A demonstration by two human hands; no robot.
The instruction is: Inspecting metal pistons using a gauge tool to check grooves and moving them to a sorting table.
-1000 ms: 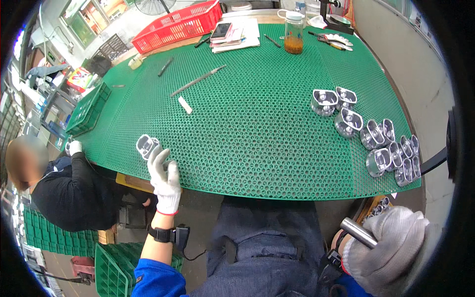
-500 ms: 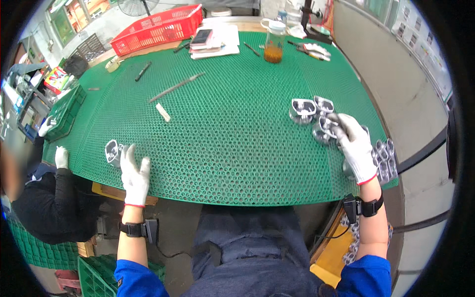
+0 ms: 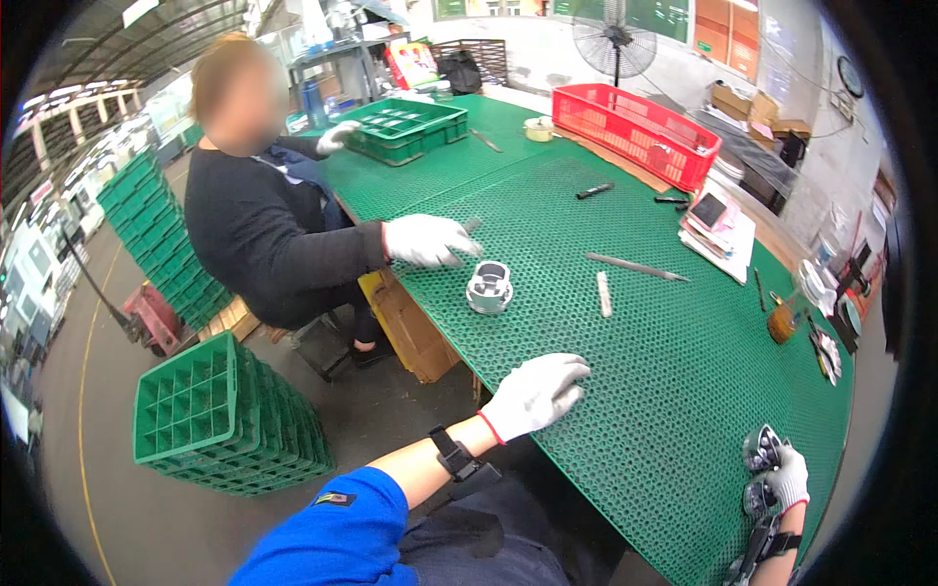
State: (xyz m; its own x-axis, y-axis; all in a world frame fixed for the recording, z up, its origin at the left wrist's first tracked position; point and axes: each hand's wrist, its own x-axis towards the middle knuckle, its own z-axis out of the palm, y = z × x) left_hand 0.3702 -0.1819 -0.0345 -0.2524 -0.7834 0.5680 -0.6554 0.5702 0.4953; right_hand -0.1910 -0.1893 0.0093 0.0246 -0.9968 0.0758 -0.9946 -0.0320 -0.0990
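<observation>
My left hand point(image 3: 535, 396), in a white glove with a red cuff, hovers over the near table edge. Its fingers are stretched out and nothing shows in them. Beyond it a silver metal piston point(image 3: 490, 288) stands on the green mat, apart from my hand. A co-worker's gloved hand point(image 3: 430, 240) reaches toward that piston. At the far right my gloved right hand point(image 3: 789, 481) has its fingers curled over a piston point(image 3: 761, 449). Another piston point(image 3: 759, 496) stands beside that hand, partly covered by it.
The green mat point(image 3: 635, 430) covers the table. A thin rod point(image 3: 637, 267), a pale strip point(image 3: 604, 295) and a marker point(image 3: 595, 190) lie on it. A red basket point(image 3: 635, 132) and green crate point(image 3: 405, 132) stand farther back. Stacked green crates point(image 3: 234, 420) are on the floor.
The view has swung left, showing more of the co-worker. My left hand has drawn away from the lone piston, and the co-worker's hand has come near it. My right hand stays among pistons.
</observation>
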